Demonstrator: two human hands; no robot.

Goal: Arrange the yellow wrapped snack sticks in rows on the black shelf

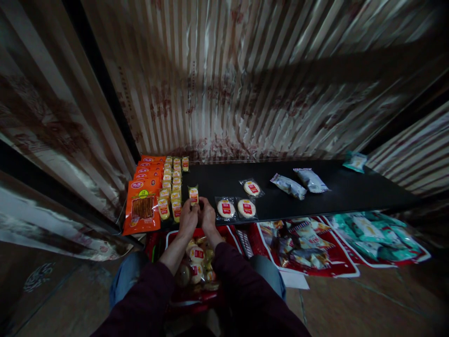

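Both hands meet at the front edge of the black shelf [206, 180]. My left hand [188, 219] is closed on the lower end of a small yellow-wrapped cake [193, 194] with a red and white label. My right hand [207, 216] is curled against the cake's right side, its fingertips partly hidden. Left of them, similar yellow-wrapped cakes [176, 210] stand in two packed rows, with one more cake [185, 163] at the back starting a third. Beyond those rows, several orange snack bags [142, 206] overlap. To the right lie three round white wrapped cakes [226, 208].
Two silvery packets [311, 180] and a teal packet [355, 161] lie farther right on the shelf. Below are a red basket [229, 232] of wrapped cakes between my knees, another red basket [345, 267] of packets, and a basket of teal packets [379, 234]. Striped sheeting [224, 84] hangs behind.
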